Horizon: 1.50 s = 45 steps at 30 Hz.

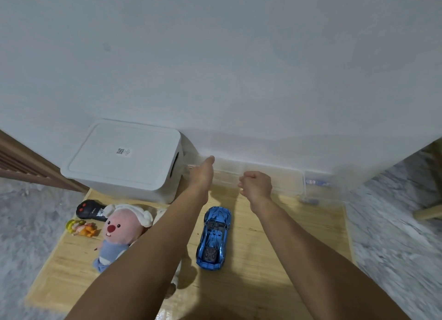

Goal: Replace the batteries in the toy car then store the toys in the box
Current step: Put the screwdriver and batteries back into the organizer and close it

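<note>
Right now both arms reach over the blue car (213, 238), which lies on the wooden table (287, 243) between them. The left hand (202, 173) stretches to the clear case (270, 178) by the wall, fingers straight and together, touching its edge, likely to steady it. The right hand (256, 185) is curled at the case's front, maybe pinching its lid, though the clear plastic makes that hard to tell. Fresh batteries may be inside, so it gets opened first. The white box (124, 157) sits shut on the left, waiting for toys. The plush (122, 231), the remote (89, 210) and a small figure (81, 227) lie near it.
</note>
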Tool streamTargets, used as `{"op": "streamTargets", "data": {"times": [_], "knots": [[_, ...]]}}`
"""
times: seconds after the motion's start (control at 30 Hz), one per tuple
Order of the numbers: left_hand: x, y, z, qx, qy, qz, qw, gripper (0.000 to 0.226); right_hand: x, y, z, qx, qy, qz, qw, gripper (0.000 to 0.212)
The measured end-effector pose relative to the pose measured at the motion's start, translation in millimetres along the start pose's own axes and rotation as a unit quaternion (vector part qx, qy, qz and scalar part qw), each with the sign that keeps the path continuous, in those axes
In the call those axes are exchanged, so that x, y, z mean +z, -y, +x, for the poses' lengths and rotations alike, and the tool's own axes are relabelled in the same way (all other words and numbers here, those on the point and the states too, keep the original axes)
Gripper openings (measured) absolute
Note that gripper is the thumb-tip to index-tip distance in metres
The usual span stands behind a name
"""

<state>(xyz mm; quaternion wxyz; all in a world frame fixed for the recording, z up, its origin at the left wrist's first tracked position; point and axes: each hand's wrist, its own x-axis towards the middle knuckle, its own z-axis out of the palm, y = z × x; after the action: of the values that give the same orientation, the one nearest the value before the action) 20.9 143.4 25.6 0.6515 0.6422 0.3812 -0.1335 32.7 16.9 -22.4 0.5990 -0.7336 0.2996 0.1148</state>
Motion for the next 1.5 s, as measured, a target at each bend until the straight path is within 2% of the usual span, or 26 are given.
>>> {"op": "streamTargets", "data": {"times": [0.07, 0.17, 0.27, 0.33, 0.37, 0.43, 0.67, 0.93, 1.13, 1.5], "knots": [[2.6, 9.1, -0.2, 0.073, -0.064, 0.136, 0.986, 0.063, -7.4, -1.9, -3.3, -0.076, -0.026, -0.087, 0.993, 0.025], [2.9, 21.9, 3.4, 0.189, -0.102, 0.352, 0.911, 0.062, -20.3, -9.6, -5.3, -0.197, -0.065, -0.200, 0.957, 0.026], [3.4, 30.3, 12.2, 0.244, -0.041, 0.552, 0.797, 0.074, -30.2, -24.8, -0.8, -0.268, -0.094, -0.328, 0.901, 0.037], [3.3, 36.9, 20.0, 0.232, 0.021, 0.640, 0.732, 0.085, -36.1, -34.7, 2.4, -0.262, -0.080, -0.430, 0.860, 0.052], [3.4, 40.5, 23.4, 0.222, 0.049, 0.668, 0.709, 0.089, -39.9, -37.3, 2.4, -0.247, -0.068, -0.474, 0.842, 0.059], [1.8, 47.9, 28.7, 0.212, 0.080, 0.693, 0.684, 0.097, -44.7, -42.7, 2.8, -0.221, -0.041, -0.527, 0.820, 0.070], [3.3, 56.7, 34.9, 0.193, 0.101, 0.684, 0.696, 0.112, -52.3, -52.6, 1.6, -0.217, -0.005, -0.603, 0.768, 0.087], [3.8, 63.1, 38.0, 0.179, 0.110, 0.681, 0.702, 0.117, -57.4, -55.9, 1.4, -0.222, 0.016, -0.611, 0.759, 0.095], [7.9, 60.6, 40.7, 0.170, 0.106, 0.667, 0.717, 0.100, -57.8, -55.7, 1.8, -0.225, 0.022, -0.610, 0.759, 0.094], [15.1, 47.2, 31.8, 0.145, 0.117, 0.659, 0.729, 0.093, -60.9, -49.7, 3.7, -0.220, 0.042, -0.610, 0.760, 0.093]]}}
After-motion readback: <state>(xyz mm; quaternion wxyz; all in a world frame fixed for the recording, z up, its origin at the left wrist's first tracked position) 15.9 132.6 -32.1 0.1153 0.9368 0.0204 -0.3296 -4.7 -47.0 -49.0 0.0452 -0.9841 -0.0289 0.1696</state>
